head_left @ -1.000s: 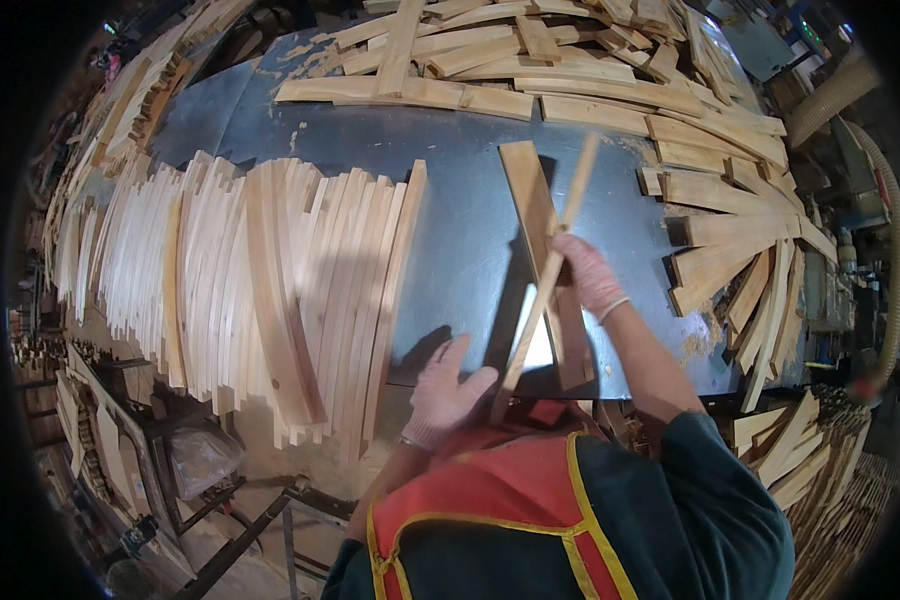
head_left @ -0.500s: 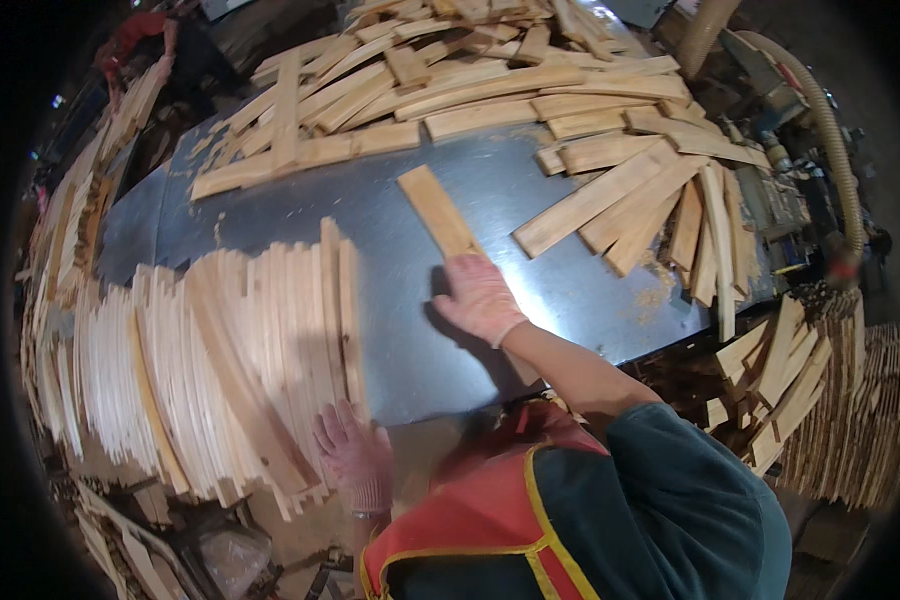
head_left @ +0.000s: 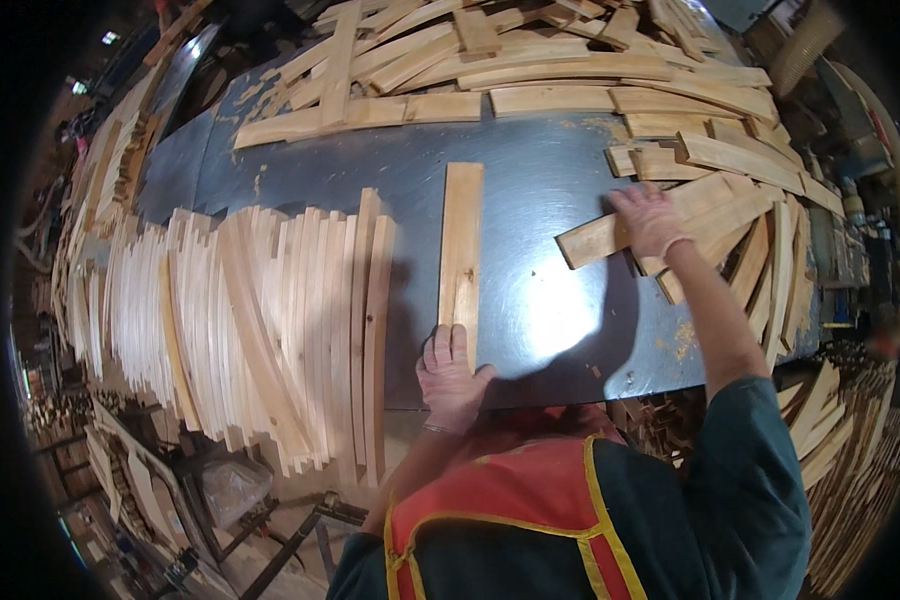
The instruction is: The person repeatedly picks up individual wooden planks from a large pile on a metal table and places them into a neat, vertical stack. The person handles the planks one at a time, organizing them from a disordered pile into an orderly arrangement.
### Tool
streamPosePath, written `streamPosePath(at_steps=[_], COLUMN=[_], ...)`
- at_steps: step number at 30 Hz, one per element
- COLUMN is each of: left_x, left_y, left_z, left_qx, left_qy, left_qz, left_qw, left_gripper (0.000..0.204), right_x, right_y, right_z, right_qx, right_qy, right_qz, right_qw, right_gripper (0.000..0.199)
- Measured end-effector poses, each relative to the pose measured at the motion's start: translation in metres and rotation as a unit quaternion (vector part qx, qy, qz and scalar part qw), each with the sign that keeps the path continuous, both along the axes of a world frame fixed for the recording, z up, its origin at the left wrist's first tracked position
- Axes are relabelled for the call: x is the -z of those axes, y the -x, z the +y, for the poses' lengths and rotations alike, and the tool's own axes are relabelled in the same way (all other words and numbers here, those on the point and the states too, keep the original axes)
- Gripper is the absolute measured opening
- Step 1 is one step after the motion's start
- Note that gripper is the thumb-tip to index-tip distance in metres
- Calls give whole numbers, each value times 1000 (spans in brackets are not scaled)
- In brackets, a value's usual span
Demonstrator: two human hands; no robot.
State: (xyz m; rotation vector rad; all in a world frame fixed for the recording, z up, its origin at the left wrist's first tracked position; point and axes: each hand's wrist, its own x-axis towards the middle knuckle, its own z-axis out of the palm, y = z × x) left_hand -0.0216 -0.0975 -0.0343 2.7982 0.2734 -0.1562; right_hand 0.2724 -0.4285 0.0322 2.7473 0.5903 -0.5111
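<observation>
A single wooden board (head_left: 461,235) lies lengthwise on the metal tabletop in front of me. My left hand (head_left: 453,380), in a pinkish glove, rests on its near end, fingers stretched along the wood and thumb apart to the right. To the right, my gloved right hand (head_left: 652,222) reaches across another wooden board (head_left: 592,241), the leftmost of a fanned group, with its fingers over the far edge. The underside of that grip is hidden. Left of my left hand stands a close row of narrow wooden strips (head_left: 320,320), with a few longer pieces lying across it.
A large heap of loose boards (head_left: 560,70) covers the back of the metal table (head_left: 390,165). More boards fan out at the right. Ribbed hoses (head_left: 895,170) hang at the far right. A metal frame (head_left: 300,540) stands below the table's left side, and stacked wood (head_left: 855,510) at lower right.
The single board has turned from slanted to nearly straight. My right hand has left it and moved right to the fanned boards. My left hand has come from the strips onto its near end.
</observation>
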Motion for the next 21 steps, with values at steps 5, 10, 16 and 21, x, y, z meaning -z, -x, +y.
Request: streamPosePath(at_steps=[5, 10, 16, 21], left_x=[-47, -58, -68, -121], left_y=[-14, 17, 49, 68], left_z=[28, 61, 74, 78], left_qx=[-205, -275, -212, -212], left_qy=[611, 796, 524, 212], left_qz=[-3, 107, 81, 104], left_qw=[765, 528, 821, 948], left_gripper=[85, 68, 49, 60], right_x=[-32, -69, 53, 66], right_y=[-40, -22, 39, 124], right_z=[-3, 61, 122, 254], right_qx=[-10, 37, 11, 257], right_qy=[98, -201, -527, -499], right_qz=[126, 207, 211, 484], right_qw=[987, 957, 823, 672], right_gripper=[95, 96, 50, 55])
